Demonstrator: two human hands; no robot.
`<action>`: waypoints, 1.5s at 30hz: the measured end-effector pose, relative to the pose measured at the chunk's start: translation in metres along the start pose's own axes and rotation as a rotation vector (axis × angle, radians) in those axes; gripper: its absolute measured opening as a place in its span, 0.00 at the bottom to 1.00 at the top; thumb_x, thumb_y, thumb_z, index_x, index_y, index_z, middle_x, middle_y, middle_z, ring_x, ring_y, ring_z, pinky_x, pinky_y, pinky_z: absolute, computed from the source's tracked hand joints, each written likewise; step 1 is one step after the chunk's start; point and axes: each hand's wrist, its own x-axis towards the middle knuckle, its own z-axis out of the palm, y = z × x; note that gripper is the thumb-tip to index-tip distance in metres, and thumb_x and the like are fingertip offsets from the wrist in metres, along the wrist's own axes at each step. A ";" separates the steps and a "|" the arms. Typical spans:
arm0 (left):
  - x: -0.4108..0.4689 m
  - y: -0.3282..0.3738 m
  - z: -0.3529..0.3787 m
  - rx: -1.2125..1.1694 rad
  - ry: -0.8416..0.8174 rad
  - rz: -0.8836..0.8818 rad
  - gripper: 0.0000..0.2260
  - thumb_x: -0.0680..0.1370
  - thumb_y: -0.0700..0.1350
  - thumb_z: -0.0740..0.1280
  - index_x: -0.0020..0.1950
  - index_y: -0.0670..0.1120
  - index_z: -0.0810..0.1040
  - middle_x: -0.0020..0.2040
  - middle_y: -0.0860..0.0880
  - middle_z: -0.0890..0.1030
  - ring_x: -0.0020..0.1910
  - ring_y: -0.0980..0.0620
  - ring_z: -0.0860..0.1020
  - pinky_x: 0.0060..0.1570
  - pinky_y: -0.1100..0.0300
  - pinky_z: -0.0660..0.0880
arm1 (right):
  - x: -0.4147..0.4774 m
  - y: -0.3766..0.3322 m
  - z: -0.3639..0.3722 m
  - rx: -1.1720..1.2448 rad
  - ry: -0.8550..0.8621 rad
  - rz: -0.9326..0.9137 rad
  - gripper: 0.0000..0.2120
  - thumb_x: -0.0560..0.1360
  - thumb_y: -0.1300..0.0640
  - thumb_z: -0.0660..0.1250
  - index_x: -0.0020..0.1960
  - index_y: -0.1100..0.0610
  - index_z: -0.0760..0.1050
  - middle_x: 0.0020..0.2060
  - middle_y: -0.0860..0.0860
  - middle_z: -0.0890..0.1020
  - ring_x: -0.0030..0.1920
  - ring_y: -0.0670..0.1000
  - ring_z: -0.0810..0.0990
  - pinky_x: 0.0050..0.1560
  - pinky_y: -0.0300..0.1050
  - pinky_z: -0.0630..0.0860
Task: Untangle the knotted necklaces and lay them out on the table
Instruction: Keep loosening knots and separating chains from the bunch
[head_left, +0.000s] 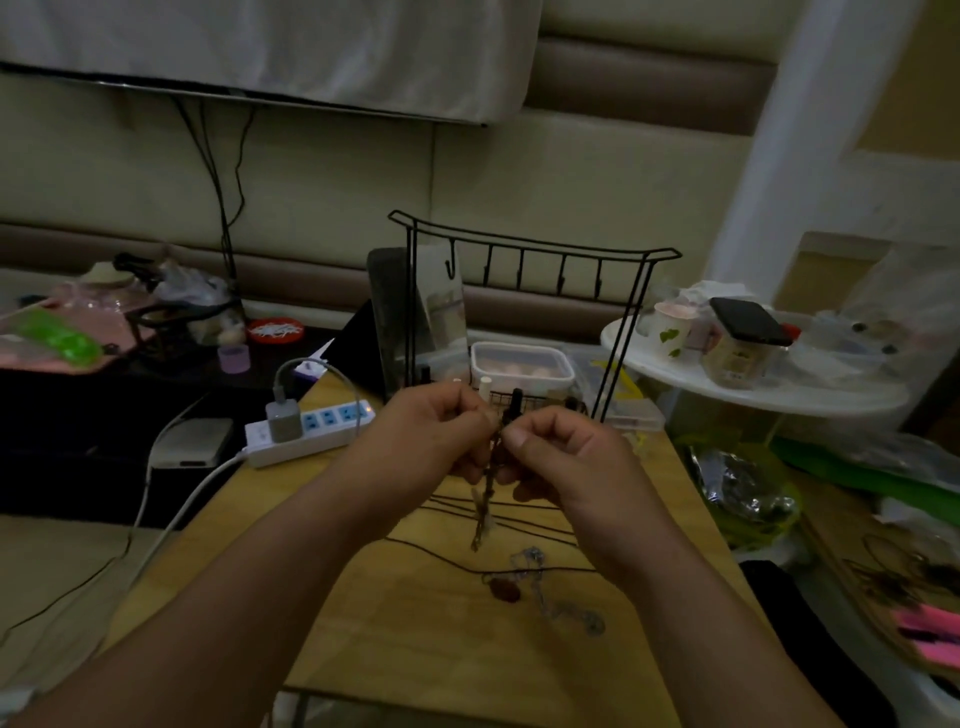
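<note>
You hold the knotted necklaces (489, 478) up just in front of the wire stand (535, 254), left hand (436, 431) and right hand (558, 452) each pinching the tangle between thumb and curled fingers — probably so the loose cords hang free and the knot shows. Nearer you than the stand, a silver chain (563, 597) lies on the wooden table (405, 639). A power strip (311, 431) sits left of the stand — the room is dim and cluttered.

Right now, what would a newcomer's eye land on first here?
Both hands, left hand and right hand, raised mid-frame over the wooden table, pinching a knotted necklace tangle that dangles between them. Below it, dark cords and a silver chain lie on the table; behind stands a black wire rack.
</note>
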 end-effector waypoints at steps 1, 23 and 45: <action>-0.001 -0.003 0.000 -0.025 0.002 -0.014 0.07 0.83 0.42 0.66 0.48 0.40 0.80 0.36 0.49 0.81 0.36 0.53 0.79 0.38 0.62 0.78 | 0.000 0.003 0.001 0.065 0.002 0.018 0.04 0.80 0.59 0.69 0.50 0.60 0.81 0.44 0.54 0.86 0.43 0.53 0.85 0.43 0.46 0.80; -0.008 -0.028 -0.006 -0.111 -0.096 -0.067 0.07 0.84 0.40 0.62 0.48 0.42 0.76 0.40 0.46 0.83 0.41 0.48 0.83 0.47 0.56 0.82 | 0.001 0.018 0.009 0.103 -0.113 0.111 0.07 0.83 0.60 0.62 0.50 0.59 0.78 0.39 0.52 0.86 0.41 0.50 0.85 0.46 0.46 0.81; -0.008 -0.041 -0.011 -0.034 -0.101 -0.145 0.05 0.83 0.41 0.63 0.49 0.43 0.77 0.40 0.48 0.83 0.39 0.47 0.80 0.48 0.48 0.77 | 0.004 0.036 0.019 0.282 -0.131 0.329 0.09 0.84 0.62 0.57 0.47 0.58 0.72 0.37 0.55 0.77 0.31 0.51 0.73 0.34 0.48 0.73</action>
